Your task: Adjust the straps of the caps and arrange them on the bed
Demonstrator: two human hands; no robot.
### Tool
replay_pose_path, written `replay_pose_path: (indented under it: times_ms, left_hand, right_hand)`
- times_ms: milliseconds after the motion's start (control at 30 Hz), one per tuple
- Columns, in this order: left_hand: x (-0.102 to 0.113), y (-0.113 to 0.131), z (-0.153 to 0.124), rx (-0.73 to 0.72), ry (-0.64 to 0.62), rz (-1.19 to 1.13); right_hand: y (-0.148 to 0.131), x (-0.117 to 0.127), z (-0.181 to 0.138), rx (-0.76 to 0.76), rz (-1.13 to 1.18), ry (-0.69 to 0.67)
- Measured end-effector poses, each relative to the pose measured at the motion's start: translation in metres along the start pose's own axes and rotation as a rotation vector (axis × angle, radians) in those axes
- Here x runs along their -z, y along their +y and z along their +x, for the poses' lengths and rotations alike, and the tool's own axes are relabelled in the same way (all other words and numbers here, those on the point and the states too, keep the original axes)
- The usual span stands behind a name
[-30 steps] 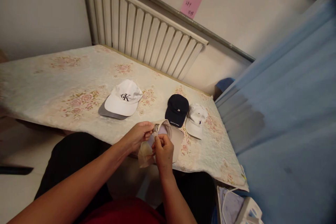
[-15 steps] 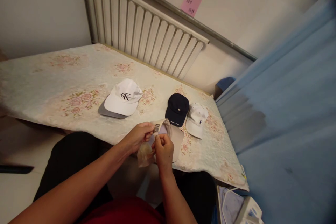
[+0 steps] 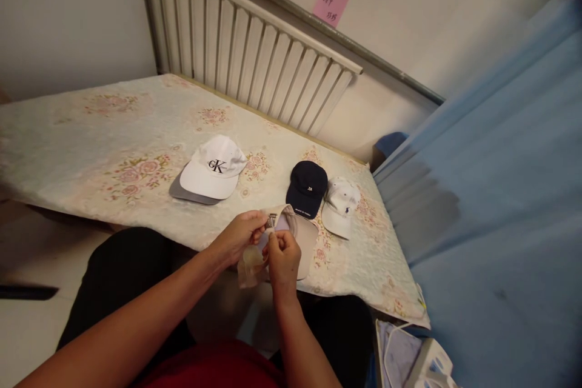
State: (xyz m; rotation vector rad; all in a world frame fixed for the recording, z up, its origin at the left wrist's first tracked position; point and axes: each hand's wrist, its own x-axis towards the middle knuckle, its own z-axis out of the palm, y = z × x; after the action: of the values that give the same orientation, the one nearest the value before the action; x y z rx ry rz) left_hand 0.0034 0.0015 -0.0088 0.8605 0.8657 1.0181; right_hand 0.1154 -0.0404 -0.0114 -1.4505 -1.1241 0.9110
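A beige cap lies upside down at the near edge of the flowered table, its back strap turned toward me. My left hand pinches the strap beside its small metal buckle. My right hand is closed on the strap just below the buckle. Both hands sit close together over the table's edge.
A white cap with black letters rests on a grey brim mid-table. A navy cap and a white cap lie side by side to the right. A ribbed radiator stands behind, blue fabric hangs on the right, and an object lies at the lower right.
Nothing has visibly changed; both hands keep the same grip on the strap, with only a slight shift of the camera.
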Motion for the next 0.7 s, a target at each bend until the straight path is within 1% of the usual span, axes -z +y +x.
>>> replay_pose_path:
  times_ms: [167, 333, 467, 600, 700]
  left_hand:
    - [-0.005, 0.0, -0.001, -0.084, 0.051, 0.145]
    - [-0.014, 0.003, 0.001, -0.122, 0.201, 0.304]
    - [-0.017, 0.001, 0.004, -0.143, 0.309, 0.425]
    - [-0.019, 0.001, 0.004, -0.179, 0.392, 0.529]
    - [-0.021, 0.003, 0.003, -0.174, 0.435, 0.583]
  right_hand:
    - [-0.001, -0.001, -0.001, 0.011, -0.038, -0.003]
    - [0.005, -0.001, -0.001, 0.079, -0.123, 0.023]
    - [0.005, 0.0, -0.001, 0.133, -0.186, 0.039]
    - [0.002, 0.0, 0.0, 0.17, -0.214, 0.057]
    - [0.003, 0.0, 0.0, 0.176, -0.232, 0.068]
